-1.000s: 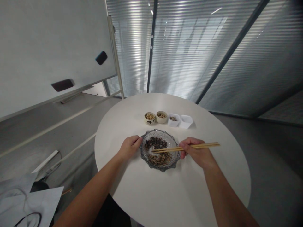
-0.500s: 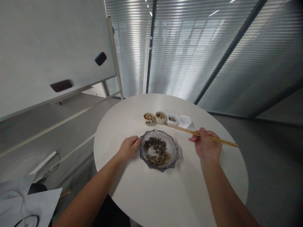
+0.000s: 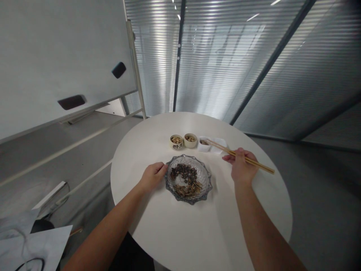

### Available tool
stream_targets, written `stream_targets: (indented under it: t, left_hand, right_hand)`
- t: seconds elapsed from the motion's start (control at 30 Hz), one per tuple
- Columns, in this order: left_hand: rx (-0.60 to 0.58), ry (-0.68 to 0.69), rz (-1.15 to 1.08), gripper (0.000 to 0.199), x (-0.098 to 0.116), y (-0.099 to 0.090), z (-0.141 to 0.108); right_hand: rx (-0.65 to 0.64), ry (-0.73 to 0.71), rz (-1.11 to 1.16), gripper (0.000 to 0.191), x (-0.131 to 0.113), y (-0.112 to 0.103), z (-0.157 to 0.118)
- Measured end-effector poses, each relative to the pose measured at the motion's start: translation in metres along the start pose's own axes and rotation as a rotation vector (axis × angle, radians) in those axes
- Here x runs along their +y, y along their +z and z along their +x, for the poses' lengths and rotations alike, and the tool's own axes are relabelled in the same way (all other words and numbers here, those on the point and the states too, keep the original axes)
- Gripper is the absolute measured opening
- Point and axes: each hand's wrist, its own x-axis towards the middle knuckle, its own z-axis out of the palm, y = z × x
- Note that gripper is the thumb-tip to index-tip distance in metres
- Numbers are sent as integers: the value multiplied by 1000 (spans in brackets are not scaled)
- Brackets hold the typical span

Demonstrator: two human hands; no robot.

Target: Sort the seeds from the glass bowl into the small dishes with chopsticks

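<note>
The right hand (image 3: 241,167) grips 2 bamboo chopsticks (image 3: 224,149) shut, tips at 10 o'clock over a white square dish (image 3: 203,149); the left hand (image 3: 153,177) curls on a glass dish's (image 3: 209,184) rim, hold unclear.

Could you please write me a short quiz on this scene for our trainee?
1. What does the right hand hold?
2. True or false: the right hand is nearer the glass plate than the left hand is.
3. How many small round cups stand beyond the plate?

Key: 1. Wooden chopsticks. 2. False. 3. Two.
</note>
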Motion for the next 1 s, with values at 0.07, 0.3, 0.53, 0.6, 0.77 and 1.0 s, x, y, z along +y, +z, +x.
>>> stream_targets:
  t: [0.07, 0.3, 0.53, 0.6, 0.77, 1.0]
  left_hand:
    - [-4, 2, 2, 47, 2, -1, 0]
    - [-4, 4, -6, 47, 1, 0, 0]
    - [-13, 4, -3, 46, -2, 0, 1]
    - [-15, 5, 3, 46, -2, 0, 1]
    - [-4, 21, 10, 47, -1, 0, 0]
    - [10, -1, 10, 48, 0, 1, 0]
  right_hand:
    - [2, -9, 49, 39, -7, -1, -2]
    - [-394, 108, 118, 40, -38, -14, -26]
    - [-674, 211, -134, 45, -39, -6, -59]
    - [-689, 203, -172, 46, -38, 0, -66]
    - [-695, 159, -213, 44, -43, 5, -77]
    - [-709, 134, -334, 43, -46, 6, -85]
